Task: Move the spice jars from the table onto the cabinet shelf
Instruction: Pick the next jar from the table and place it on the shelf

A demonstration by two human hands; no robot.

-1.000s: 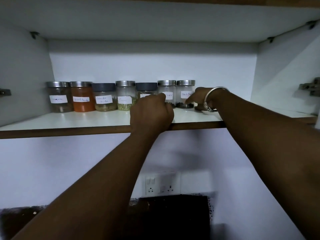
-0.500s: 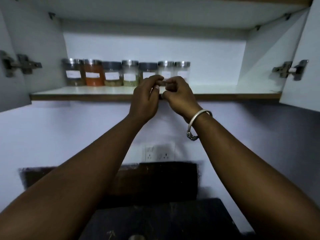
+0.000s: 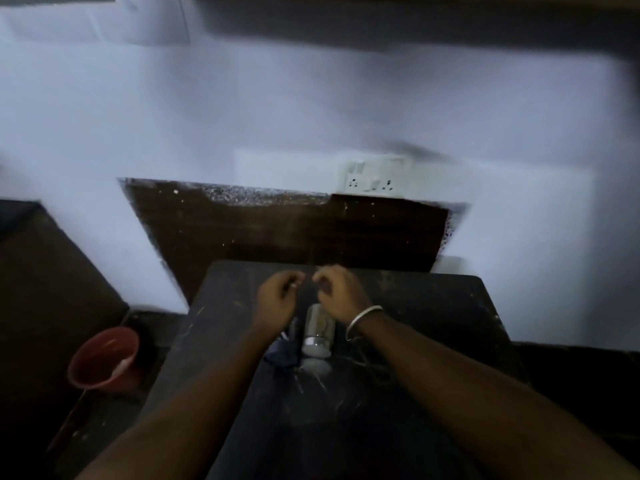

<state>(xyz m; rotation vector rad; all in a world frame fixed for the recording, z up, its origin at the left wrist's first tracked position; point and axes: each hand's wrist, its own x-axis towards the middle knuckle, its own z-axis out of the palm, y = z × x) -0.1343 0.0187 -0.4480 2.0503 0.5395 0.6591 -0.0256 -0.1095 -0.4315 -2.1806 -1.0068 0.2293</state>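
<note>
A clear glass spice jar point(image 3: 317, 336) with a silver lid and pale contents stands on the dark scratched table point(image 3: 433, 317), between my two wrists. Just left of it a dark-lidded jar point(image 3: 281, 355) is blurred and partly hidden by my left forearm. My left hand point(image 3: 277, 301) and my right hand point(image 3: 341, 294) hover side by side just beyond the jars, fingers loosely curled and holding nothing. A silver bangle point(image 3: 362, 322) sits on my right wrist. The cabinet shelf is out of view.
A red plastic bowl point(image 3: 104, 358) sits low at the left beside the table. A white wall socket point(image 3: 375, 178) and a dark brown panel point(image 3: 287, 230) are on the wall behind. A dark counter point(image 3: 41, 289) stands at the far left.
The view has swung down from the shelf with its row of jars to the table. Both hands have come down from the shelf edge to just above the jars on the table.
</note>
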